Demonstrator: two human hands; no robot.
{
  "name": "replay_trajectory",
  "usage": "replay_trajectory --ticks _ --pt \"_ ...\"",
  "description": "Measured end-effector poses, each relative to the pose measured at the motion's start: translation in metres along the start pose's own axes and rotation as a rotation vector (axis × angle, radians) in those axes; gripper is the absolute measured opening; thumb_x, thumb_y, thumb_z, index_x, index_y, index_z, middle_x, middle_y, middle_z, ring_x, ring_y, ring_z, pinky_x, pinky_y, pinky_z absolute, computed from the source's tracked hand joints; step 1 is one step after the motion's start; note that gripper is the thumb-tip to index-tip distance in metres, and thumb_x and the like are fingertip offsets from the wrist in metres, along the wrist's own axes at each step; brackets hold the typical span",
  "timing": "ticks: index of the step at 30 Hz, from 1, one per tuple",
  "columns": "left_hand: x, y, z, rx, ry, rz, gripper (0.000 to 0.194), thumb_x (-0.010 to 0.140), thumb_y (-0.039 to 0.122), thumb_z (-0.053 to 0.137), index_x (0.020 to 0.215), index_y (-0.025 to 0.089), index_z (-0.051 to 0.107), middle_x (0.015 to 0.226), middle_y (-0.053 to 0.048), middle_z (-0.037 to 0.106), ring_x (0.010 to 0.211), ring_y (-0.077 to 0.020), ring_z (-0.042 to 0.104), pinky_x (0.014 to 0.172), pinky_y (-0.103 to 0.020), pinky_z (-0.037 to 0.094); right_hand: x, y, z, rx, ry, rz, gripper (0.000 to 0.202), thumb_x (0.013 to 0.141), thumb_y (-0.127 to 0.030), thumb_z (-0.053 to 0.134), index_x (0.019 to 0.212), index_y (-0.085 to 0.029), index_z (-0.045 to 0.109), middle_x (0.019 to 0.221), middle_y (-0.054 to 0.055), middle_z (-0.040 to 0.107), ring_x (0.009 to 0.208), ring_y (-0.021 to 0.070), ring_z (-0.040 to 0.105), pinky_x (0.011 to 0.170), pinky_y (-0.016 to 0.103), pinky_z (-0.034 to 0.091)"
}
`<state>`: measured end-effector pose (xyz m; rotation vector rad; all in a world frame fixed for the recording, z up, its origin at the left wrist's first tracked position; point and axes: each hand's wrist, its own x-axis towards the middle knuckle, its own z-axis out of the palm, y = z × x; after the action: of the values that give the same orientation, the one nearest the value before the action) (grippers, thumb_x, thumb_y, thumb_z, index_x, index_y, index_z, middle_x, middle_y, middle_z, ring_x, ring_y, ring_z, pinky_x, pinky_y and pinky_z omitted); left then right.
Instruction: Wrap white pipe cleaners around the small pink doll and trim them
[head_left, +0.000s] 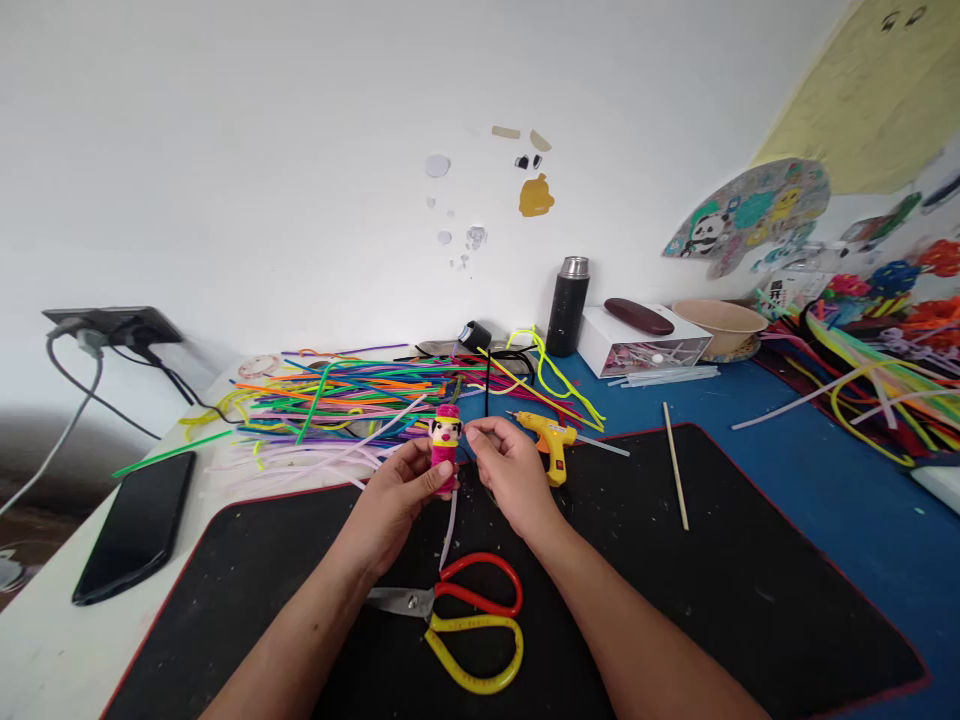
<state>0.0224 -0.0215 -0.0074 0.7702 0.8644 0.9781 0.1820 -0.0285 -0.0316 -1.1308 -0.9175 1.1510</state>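
- Head view shows me the left hand (pixel 405 492) wrapped around a small, fuzzy magenta-and-yellow figure (pixel 444 456), thumb pressed on its front. It stands upright above the mat, probably held this way so its cream face points back at the wearer.
- The right hand (pixel 511 470) has thumb and forefinger drawn narrow just beside the figure's head; I cannot tell whether they pinch anything.
- Below the figure I see a thin, pale fuzzy strip (pixel 450 535); whether it hangs or lies, I cannot say.
- Nearer me, metal scissors with red and yellow loop handles (pixel 429 603) lie on a black, red-edged mat (pixel 750 580), presumably placed for easy reach.
- Beyond the right hand rests a yellow plastic glue gun (pixel 555 442), likely parked close for quick use.
- Farther right lies a slim, pale wooden stick (pixel 675 468).
- Multicoloured fuzzy stems (pixel 352 395) spread behind the hands, perhaps so colours are easy to pick.
- By the wall, a white box (pixel 598 345) holds slender pale and pinkish pieces; a dark-red oval case (pixel 639 316) sits on top.
- Beside it stands a round beige bowl (pixel 721 322); its contents escape me.
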Motion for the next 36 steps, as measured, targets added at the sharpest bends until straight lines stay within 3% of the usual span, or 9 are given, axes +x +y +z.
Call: replay_trajectory --ticks 8,36 --pt "0.0009 -0.0034 -0.0036 0.004 -0.023 0.018 0.050 0.059 0.032 0.107 0.096 0.015 0.078 0.089 -0.002 0.075 0.077 -0.0128 0.067 0.066 -0.021 0.056 0.0001 0.0007 0.0005 0.005 -0.003 0.001 0.042 0.084 -0.059 0.080 0.093 -0.020 0.071 0.052 -0.010 0.041 0.044 0.0099 0.032 0.041 0.024 0.023" --pt "0.0011 -0.0004 -0.0015 -0.016 0.016 0.029 0.053 0.055 0.033 0.108 0.094 0.015 0.078 0.090 -0.003 0.075 0.074 -0.0121 0.066 0.065 -0.020 0.056 -0.0047 -0.0065 0.0031 0.002 -0.025 -0.050 0.043 0.087 -0.059 0.078 0.101 -0.018 0.077 0.054 -0.008 0.042 0.046 0.0105 0.032 0.042 0.024 0.023"
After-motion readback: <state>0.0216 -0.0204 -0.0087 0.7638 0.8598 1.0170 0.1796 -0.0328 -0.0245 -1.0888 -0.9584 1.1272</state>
